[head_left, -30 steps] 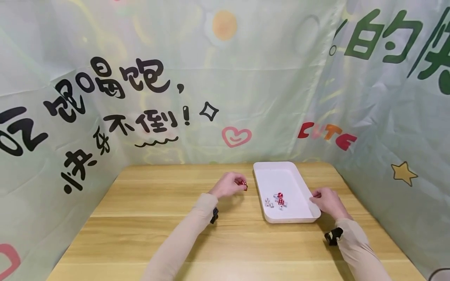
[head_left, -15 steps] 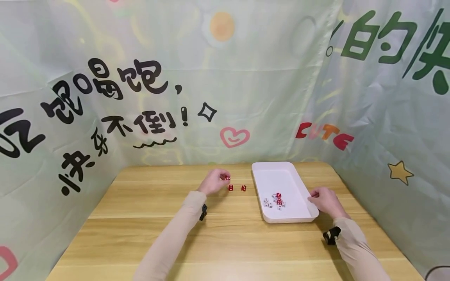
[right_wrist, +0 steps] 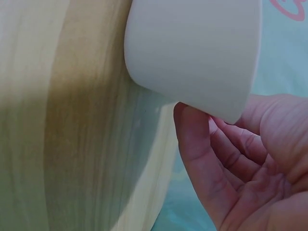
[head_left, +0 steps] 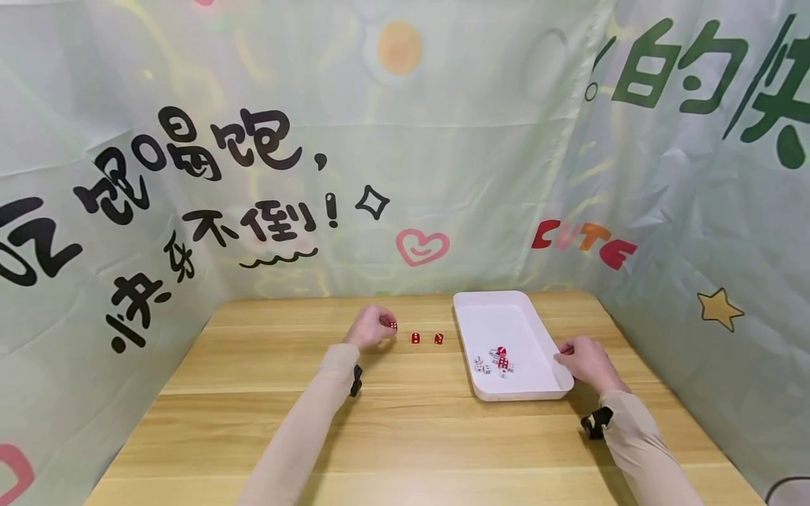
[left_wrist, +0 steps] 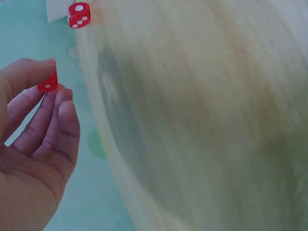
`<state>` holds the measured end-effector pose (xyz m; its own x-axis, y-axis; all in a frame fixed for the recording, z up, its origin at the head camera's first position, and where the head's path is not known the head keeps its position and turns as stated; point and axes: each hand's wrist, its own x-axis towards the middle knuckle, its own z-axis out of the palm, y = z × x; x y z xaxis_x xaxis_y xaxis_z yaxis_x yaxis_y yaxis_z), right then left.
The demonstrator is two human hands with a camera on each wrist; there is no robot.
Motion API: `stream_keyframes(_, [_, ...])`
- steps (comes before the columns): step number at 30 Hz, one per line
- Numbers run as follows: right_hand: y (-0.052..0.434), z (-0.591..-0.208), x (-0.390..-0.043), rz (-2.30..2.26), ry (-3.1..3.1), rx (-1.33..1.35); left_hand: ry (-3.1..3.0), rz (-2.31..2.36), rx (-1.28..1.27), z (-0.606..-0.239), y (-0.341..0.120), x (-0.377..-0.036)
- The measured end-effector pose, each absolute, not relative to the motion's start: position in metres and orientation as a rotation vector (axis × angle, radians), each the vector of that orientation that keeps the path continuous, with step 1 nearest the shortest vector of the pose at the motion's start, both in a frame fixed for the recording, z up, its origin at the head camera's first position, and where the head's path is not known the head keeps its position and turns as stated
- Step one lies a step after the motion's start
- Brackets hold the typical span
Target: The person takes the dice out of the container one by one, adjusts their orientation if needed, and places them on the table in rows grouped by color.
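Both arms in long, close-fitting beige fabric sleeves [head_left: 297, 443] down to the wrists. Small black strap-mounted device at each wrist: left [head_left: 356, 380], right [head_left: 595, 424]. Hands bare, no rings.

Dice in tray [head_left: 500, 362] too small to count; held die [left_wrist: 48, 83] half hidden by fingertips.

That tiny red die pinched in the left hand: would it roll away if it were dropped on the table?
Probably it would tumble a little, then settle: the red die is a small cube, and two like it sit still on the flat wooden table. It looks hard and light, as the left hand holds it with fingertips alone. Its glossy faces could be slippery.
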<state>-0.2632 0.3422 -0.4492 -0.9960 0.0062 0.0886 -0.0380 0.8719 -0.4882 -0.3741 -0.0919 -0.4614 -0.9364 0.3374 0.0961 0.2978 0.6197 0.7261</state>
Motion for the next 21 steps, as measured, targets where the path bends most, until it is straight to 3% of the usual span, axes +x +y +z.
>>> stream_keyframes(21, [0.341,-0.449,-0.261,0.794,-2.958,-0.003,2.790,1.034,0.403,-0.473,-0.097,-0.380])
